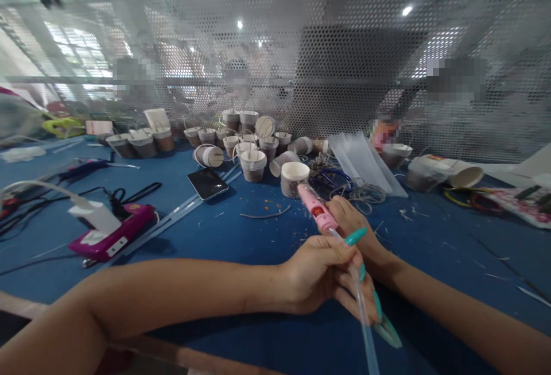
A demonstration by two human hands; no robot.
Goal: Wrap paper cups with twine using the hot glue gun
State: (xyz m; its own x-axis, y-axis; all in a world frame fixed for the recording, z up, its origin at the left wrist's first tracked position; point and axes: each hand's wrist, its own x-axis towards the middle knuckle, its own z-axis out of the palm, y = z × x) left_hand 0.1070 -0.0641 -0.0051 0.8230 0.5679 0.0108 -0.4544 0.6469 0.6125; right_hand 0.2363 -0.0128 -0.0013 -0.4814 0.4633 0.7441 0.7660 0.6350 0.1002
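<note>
A pink glue gun point(318, 209) points away from me, its nozzle end close to a small white-rimmed cup point(295, 177). My right hand point(350, 223) is closed around the gun's handle, mostly hidden behind the gun and my other hand. A long clear glue stick point(364, 312) runs out of the gun's back end toward me. My left hand point(321, 271), with long turquoise nails, pinches that stick between thumb and fingers just behind the gun. I cannot tell whether the nozzle touches the cup.
Several small cups with string handles point(252, 165) are grouped at the back. A black phone point(208, 184) lies left of centre. Left stands a purple power strip point(114, 231) with a white plug. Clear plastic sheets point(368, 162) and tangled cord point(365, 192) lie right. A perforated metal screen point(258, 65) borders the table.
</note>
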